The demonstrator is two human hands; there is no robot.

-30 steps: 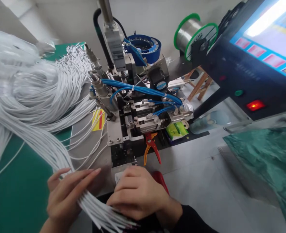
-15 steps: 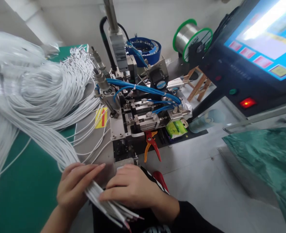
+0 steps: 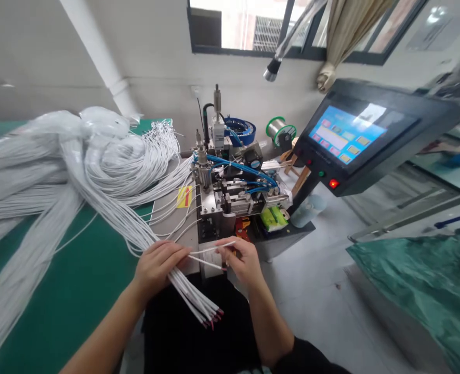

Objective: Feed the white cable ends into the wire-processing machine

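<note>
The fingers (image 3: 226,255) of the right hand (image 3: 242,262) are pinched on two loose wires (image 3: 210,249), held apart from the bundle (image 3: 191,293) clenched in the left hand (image 3: 157,265), just before the machine (image 3: 230,192). The bundle should be gripped firmly so only those slide out.

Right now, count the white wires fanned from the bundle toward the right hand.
2: an upper wire pinched by the right hand, a lower wire beneath it. The left hand grips the bundle; more may hide there.
</note>
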